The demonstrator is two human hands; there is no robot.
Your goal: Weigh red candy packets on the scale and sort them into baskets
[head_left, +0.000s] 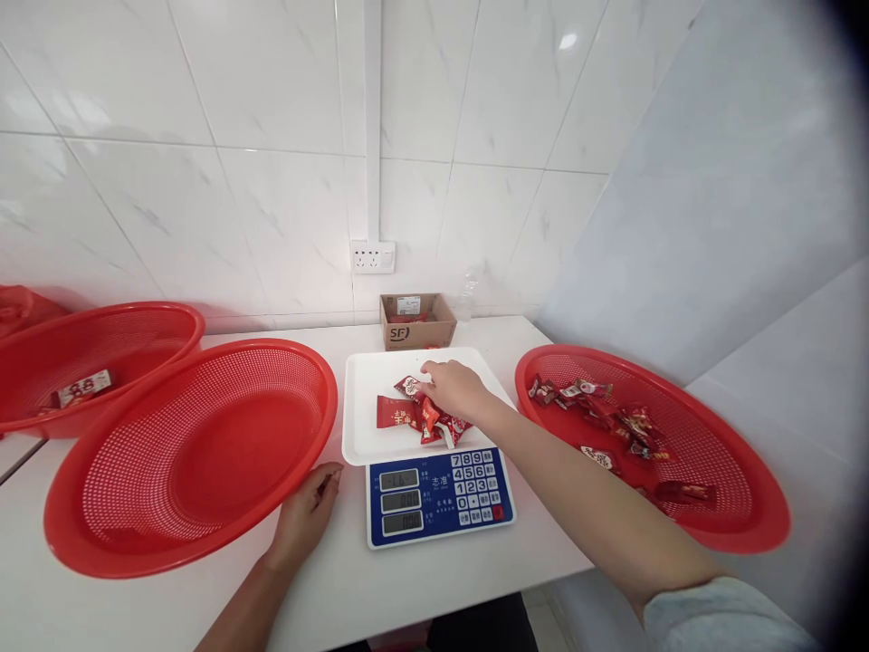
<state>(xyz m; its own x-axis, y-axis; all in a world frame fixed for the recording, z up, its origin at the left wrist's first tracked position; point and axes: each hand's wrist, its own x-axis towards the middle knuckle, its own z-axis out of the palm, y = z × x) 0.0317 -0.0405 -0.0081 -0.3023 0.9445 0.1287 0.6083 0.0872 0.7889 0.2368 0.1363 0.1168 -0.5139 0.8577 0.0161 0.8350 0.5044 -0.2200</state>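
A digital scale (440, 496) with a blue keypad front and a white weighing tray (367, 398) stands at the table's middle. Several red snack packets (407, 415) lie on the tray. My right hand (453, 388) reaches over them, fingers curled down onto the packets; whether it grips one is hidden. My left hand (307, 512) rests on the table with loosely bent fingers, touching the rim of an empty red mesh basket (196, 453).
A red basket (652, 435) on the right holds several red packets. Another red basket (88, 362) at far left holds one packet. A small cardboard box (416, 321) stands behind the scale by the tiled wall with a socket (373, 257).
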